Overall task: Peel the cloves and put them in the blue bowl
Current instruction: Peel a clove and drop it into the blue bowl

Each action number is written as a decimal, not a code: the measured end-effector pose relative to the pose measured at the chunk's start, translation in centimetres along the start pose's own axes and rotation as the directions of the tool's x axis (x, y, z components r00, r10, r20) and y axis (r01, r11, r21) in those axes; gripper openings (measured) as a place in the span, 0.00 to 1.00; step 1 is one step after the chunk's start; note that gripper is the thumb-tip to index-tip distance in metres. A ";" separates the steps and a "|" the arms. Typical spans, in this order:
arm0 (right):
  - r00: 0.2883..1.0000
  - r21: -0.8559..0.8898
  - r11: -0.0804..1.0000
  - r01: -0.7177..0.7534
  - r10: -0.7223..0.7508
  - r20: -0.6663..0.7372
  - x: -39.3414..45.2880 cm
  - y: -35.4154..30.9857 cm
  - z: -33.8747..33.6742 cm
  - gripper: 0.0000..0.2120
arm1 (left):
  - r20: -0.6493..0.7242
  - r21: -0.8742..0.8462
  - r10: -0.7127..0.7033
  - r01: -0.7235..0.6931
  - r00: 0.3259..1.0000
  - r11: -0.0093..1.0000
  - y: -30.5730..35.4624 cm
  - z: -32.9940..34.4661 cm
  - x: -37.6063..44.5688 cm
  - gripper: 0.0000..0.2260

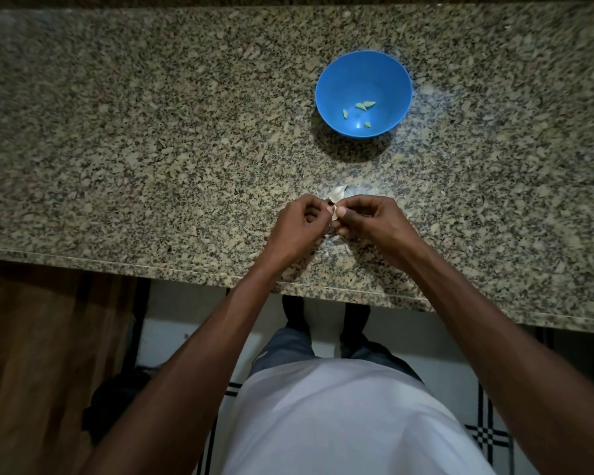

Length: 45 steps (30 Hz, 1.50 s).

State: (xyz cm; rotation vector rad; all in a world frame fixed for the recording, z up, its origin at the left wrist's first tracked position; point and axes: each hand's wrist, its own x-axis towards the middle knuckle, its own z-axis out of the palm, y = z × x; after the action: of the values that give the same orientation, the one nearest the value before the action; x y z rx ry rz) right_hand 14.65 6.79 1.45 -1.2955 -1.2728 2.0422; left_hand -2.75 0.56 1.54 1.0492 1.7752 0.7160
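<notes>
Clove mid-peel, lower centre of frame, over the desk [117,149].

I see left hand [297,222] and right hand [367,221] both with fingers pinching one clove [335,213]. I judge it light, small, slippery, skin papery: grip the ends. Peeled pieces lie in the blue bowl [326,94], upper right of centre.

The tabletop [151,132] was speckled granite in beige, grey and black. The bowl [330,94], upper right of centre, was bright blue, with pale yellow-green cloves [365,105] inside. The shirt [340,423] at the bottom was white. The floor [487,437] was white with black crossed lines.
</notes>
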 end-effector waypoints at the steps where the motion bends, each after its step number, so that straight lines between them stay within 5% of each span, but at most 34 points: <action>1: 1.000 -0.002 1.000 -0.009 0.009 0.002 0.0 0.1 0.0 0.07 | -0.024 0.005 0.002 -0.001 1.000 1.000 0.0 0.1 0.1 0.08; 15: 0.997 0.026 0.997 -0.071 0.072 -0.022 -0.1 0.1 -0.5 0.12 | -0.229 -0.046 0.028 -0.039 0.973 0.998 -1.1 -0.7 -0.7 0.08; 22: 0.993 0.102 0.987 -0.121 0.122 0.001 0.0 -0.1 0.1 0.11 | -0.101 -0.125 0.123 -0.135 0.987 0.983 -0.8 -0.1 -1.7 0.11; 27: 0.989 0.126 0.982 -0.144 0.146 -0.010 -0.3 -0.1 0.3 0.11 | -0.157 -0.136 0.161 -0.183 0.974 0.974 -1.0 0.3 -2.0 0.08; 37: 0.982 0.194 0.969 -0.150 0.169 -0.087 -0.3 0.0 0.9 0.08 | -0.223 0.103 0.254 -0.237 0.941 0.966 -0.5 1.0 -1.7 0.04; 45: 0.983 0.139 0.988 -0.069 0.091 -0.160 -0.7 0.4 1.7 0.07 | -0.179 0.103 0.165 -0.149 0.970 0.983 -0.7 1.1 -1.2 0.06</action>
State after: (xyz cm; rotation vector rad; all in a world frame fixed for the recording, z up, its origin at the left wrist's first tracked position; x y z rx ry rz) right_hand 13.56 5.26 1.71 -1.4410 -1.0082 1.9886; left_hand -1.71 -0.82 0.97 1.2273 1.9135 0.8632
